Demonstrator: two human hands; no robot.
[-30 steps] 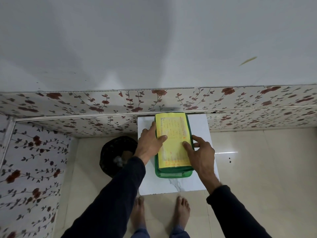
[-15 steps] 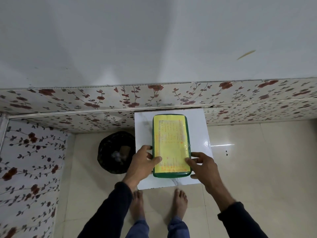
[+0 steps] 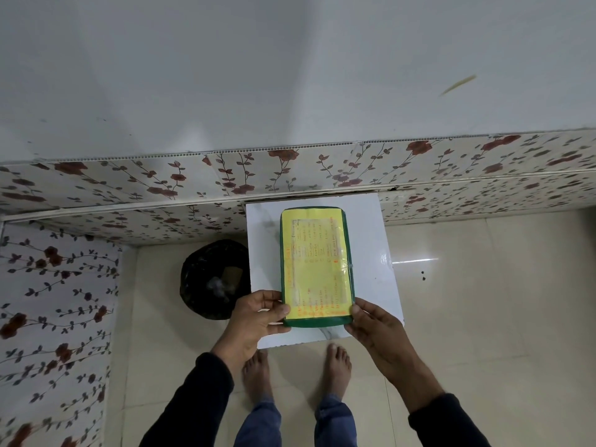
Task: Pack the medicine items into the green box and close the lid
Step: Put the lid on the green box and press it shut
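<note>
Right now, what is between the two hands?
In the head view, the near end of the green plastic box with the yellow paper label lies between the left hand and the right hand; both hold it.

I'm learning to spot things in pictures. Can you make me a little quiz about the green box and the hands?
1. True or false: the green box has its lid on.
2. What colour is the label on top? A red, B yellow, C blue.
3. Which end of the box do the left hand and right hand hold?

Key: 1 true. 2 B. 3 The near end, one hand at each corner.
</note>
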